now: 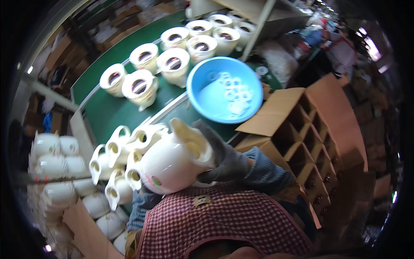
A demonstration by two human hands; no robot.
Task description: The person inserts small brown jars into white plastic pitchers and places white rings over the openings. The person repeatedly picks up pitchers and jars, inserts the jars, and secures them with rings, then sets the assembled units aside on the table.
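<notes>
In front of my chest a white thermos jug [166, 164] lies tilted, with a cream spouted collar [192, 142] at its open end. My right hand [224, 157], in a dark grey glove, is closed around the collar's right side. At the lower left of the body, my left hand [150, 197] holds the jug from beneath; its fingers are mostly hidden behind it. Just left of the jug several cream collars with handles [118, 149] sit close together. Farther off, several cream-topped jugs [140, 86] stand upright on the green work surface [103, 112].
A blue basin [205, 103] with white rings stands beyond my right hand. To the right, an open cardboard box [274, 110] has divided cells, some with shiny items. White jug bodies [58, 166] are stacked at the left. A metal post [258, 30] rises at the back; a person [340, 52] is far right.
</notes>
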